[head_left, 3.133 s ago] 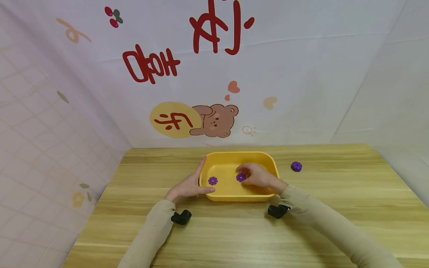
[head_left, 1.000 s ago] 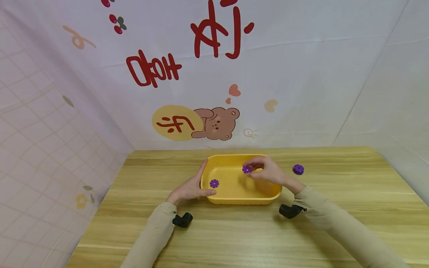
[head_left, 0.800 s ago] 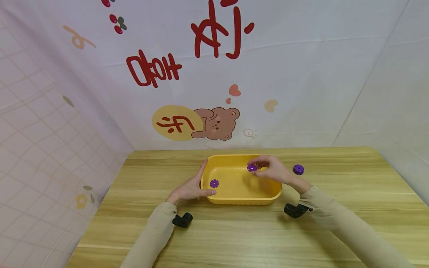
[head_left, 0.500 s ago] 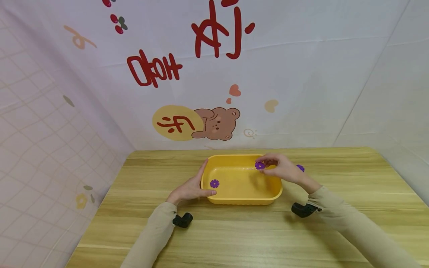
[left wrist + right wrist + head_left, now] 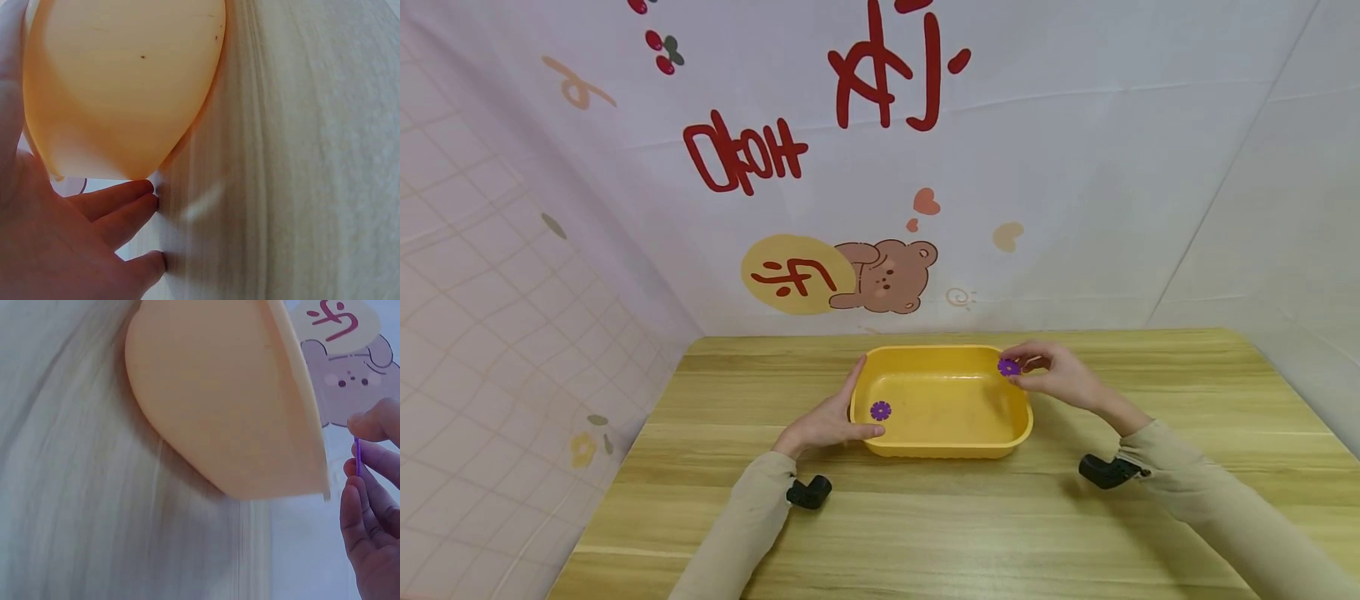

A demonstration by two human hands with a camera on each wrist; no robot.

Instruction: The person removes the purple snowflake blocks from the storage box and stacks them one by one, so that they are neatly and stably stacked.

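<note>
My left hand [image 5: 830, 425] grips the left end of a yellow plastic basin [image 5: 940, 450]. Its thumb lies over the front-left rim, and in the left wrist view the hand's lower fingers [image 5: 128, 219] reach down beside the wall to the table. A purple snowflake building disc [image 5: 881, 411] lies flat in the basin near that thumb. Over the basin's back-right corner, my right hand [image 5: 1060, 375] pinches a second purple snowflake disc [image 5: 1009, 367] between thumb and fingers. The right wrist view shows this disc [image 5: 358, 456] edge-on, apart from the basin wall.
The basin stands on a wood-grain table [image 5: 925, 525], near its back edge. Behind it hangs a white cloth with a printed bear [image 5: 887, 277] and red characters. Dark wrist mounts [image 5: 808, 492] sit on both sleeves. The right hand covers where several stacked purple discs lay.
The right hand has lifted the purple disc from the basin floor and carried it right to the back-right rim. It now hides the stacked discs. The left hand keeps its place.
</note>
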